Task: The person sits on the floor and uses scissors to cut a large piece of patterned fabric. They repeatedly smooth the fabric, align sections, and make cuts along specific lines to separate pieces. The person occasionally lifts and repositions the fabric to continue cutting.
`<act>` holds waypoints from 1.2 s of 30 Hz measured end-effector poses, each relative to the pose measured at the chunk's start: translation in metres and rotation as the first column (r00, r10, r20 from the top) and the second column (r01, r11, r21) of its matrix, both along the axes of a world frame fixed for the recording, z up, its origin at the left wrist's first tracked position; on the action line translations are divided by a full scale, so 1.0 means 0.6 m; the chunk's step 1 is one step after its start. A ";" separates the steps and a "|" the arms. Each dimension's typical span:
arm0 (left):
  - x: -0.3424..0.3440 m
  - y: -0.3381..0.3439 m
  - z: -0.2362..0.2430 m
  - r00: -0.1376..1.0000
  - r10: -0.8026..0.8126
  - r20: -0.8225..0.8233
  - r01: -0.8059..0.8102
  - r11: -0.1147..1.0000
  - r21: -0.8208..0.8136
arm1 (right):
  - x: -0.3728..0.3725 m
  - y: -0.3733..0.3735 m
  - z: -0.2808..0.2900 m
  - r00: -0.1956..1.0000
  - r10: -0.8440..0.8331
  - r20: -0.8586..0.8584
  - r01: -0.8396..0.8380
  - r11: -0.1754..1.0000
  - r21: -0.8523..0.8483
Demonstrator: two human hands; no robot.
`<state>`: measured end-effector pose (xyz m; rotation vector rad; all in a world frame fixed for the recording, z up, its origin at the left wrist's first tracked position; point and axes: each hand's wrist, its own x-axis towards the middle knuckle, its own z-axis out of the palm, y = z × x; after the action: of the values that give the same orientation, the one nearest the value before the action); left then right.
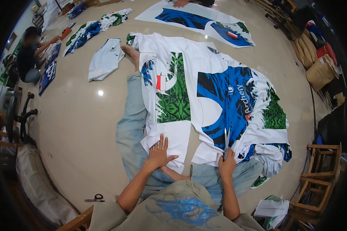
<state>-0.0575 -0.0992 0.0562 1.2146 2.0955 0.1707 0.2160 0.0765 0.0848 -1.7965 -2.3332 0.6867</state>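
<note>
Lying splayed on creased white fabric (174,135) is the left hand (158,156); the right hand (227,161) grips pointed scissors (226,139).

Here's the floor (77,127), pale beige and glossy, flashing back a bright spot of light (100,92)! Out left, a dark chair base (26,114) spreads its legs, with a pale wall (25,19) in the upper corner. Swing right: wooden frames (318,174) low down, a brown paper bag (322,72) farther up, long timber lengths (272,9) up top.
</note>
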 end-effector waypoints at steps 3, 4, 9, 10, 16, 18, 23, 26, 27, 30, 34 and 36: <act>0.015 -0.002 0.018 0.986 -0.162 -0.026 0.158 0.980 -0.121 | 0.019 0.005 -0.009 0.999 0.003 -0.054 0.000 0.999 0.053; 0.014 0.004 0.033 0.990 -0.136 0.034 0.138 0.988 -0.070 | 0.000 0.005 0.015 0.994 -0.014 -0.112 0.018 0.999 0.036; -0.036 0.118 0.024 0.970 0.008 -0.241 0.119 0.855 0.504 | -0.124 0.057 0.028 0.844 0.284 -0.455 -0.151 0.940 0.305; -0.053 0.142 0.010 0.964 0.030 -0.263 0.108 0.862 0.496 | -0.146 0.072 0.016 0.845 0.287 -0.452 -0.150 0.937 0.316; -0.080 0.134 -0.070 0.958 0.081 -0.277 -0.039 0.987 0.156 | -0.146 0.085 -0.075 0.915 0.255 -0.313 -0.170 0.946 0.275; -0.074 0.116 -0.078 0.954 0.070 -0.290 -0.018 0.984 0.177 | -0.126 0.073 -0.089 0.899 0.226 -0.376 -0.128 0.955 0.267; -0.038 0.069 -0.075 0.951 0.085 -0.297 -0.005 0.966 0.259 | -0.113 0.046 -0.068 0.862 0.200 -0.466 -0.103 0.969 0.226; -0.023 0.077 -0.058 0.947 0.113 -0.301 0.013 0.923 0.386 | -0.123 0.002 -0.014 0.791 0.053 -0.610 -0.084 0.996 -0.022; -0.021 0.080 -0.057 0.942 0.117 -0.313 0.029 0.905 0.425 | -0.125 -0.014 -0.006 0.759 0.005 -0.651 -0.113 0.986 -0.125; -0.019 0.103 -0.047 0.940 0.119 -0.320 0.040 0.893 0.449 | -0.110 -0.084 -0.022 0.563 -0.329 -0.758 -0.181 0.846 -0.502; -0.017 0.093 -0.077 0.927 0.167 -0.337 -0.022 0.919 0.393 | -0.090 -0.150 0.018 0.387 -0.763 -0.519 -0.228 0.466 -0.855; -0.016 0.087 -0.085 0.936 0.199 -0.289 -0.080 0.923 0.377 | -0.082 -0.149 0.014 0.360 -0.807 -0.468 -0.254 0.398 -0.881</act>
<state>-0.0670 -0.0468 0.0054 1.3752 2.5214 0.4698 0.1670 -0.0132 0.0934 -1.2943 -0.6475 2.3487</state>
